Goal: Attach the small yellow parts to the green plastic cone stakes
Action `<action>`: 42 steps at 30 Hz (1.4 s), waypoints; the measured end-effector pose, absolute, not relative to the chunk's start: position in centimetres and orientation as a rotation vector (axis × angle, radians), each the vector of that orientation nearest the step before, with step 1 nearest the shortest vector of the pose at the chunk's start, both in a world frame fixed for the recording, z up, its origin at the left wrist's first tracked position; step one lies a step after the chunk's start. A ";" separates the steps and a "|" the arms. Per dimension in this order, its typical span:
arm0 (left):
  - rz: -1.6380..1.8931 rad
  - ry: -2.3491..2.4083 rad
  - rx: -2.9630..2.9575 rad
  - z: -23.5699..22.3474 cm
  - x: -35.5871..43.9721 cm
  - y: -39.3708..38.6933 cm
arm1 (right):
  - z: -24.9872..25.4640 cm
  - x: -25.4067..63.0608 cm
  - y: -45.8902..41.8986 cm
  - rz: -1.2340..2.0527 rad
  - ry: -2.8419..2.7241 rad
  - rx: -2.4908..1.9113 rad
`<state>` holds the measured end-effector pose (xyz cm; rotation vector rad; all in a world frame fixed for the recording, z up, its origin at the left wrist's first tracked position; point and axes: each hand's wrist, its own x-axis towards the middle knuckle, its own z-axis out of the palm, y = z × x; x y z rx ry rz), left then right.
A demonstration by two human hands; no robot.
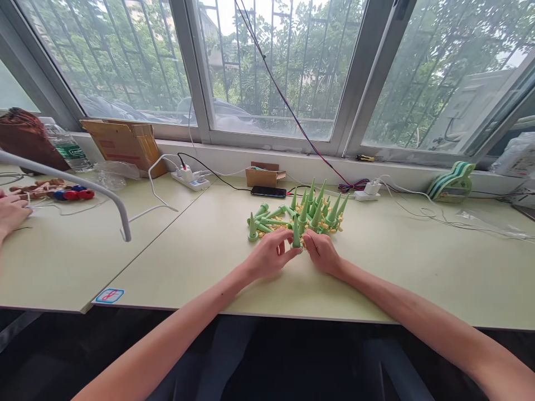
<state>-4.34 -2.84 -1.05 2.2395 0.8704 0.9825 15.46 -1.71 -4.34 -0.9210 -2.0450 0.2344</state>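
Observation:
A heap of several green plastic cones [311, 211] with small yellow parts lies on the pale green table [418, 267], just beyond my hands. My left hand [270, 255] pinches one upright green cone [296, 235] at its base. Touching that same cone's base from the right, my right hand [321, 252] has its fingers curled. Both hands rest low on the table at the near edge of the heap.
Behind the heap lie a black phone [268, 191], a small cardboard box [264, 175], a power strip [190, 178] and cables. Another person's hand [11, 214] rests on the left table by red and blue pieces [73, 194]. A grey lamp arm [96, 195] curves over there.

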 end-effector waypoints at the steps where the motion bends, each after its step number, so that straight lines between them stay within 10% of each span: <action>1: 1.011 0.862 2.310 -1.3 -4.4 -2.7 | -4.3 15.5 -1.7 0.238 -2.044 -0.918; 42: 0.859 0.902 1.856 -0.4 -4.2 -3.0 | -4.4 15.5 -1.8 0.173 -1.982 -0.923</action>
